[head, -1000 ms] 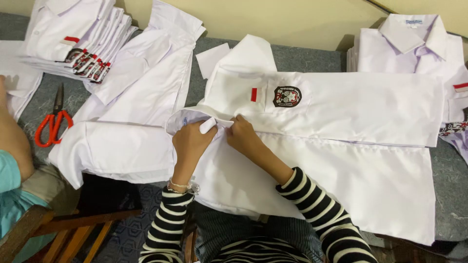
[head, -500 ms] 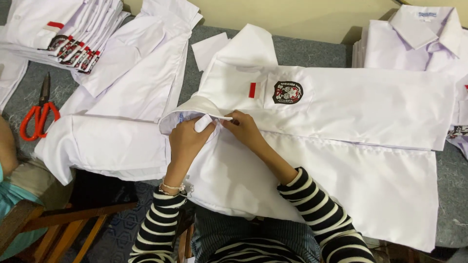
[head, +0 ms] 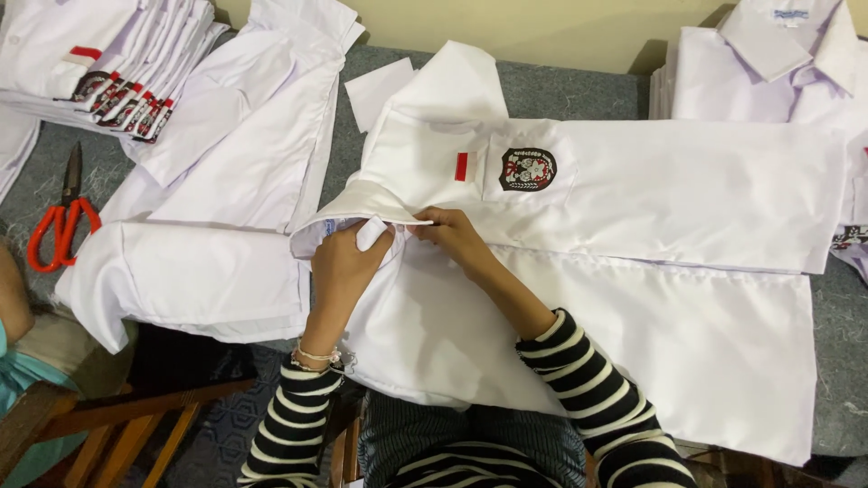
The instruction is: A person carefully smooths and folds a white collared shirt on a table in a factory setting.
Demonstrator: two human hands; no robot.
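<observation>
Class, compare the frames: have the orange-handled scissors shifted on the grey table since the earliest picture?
No. The orange-handled scissors keep their place beside the folded white shirt; only the camera view shifted.

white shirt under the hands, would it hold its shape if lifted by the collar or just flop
Probably flop: the shirt is thin cloth lying flat with soft folds. The collar curls where the left hand and right hand pinch it. Likely light and unlikely to slide on the grey table.
</observation>
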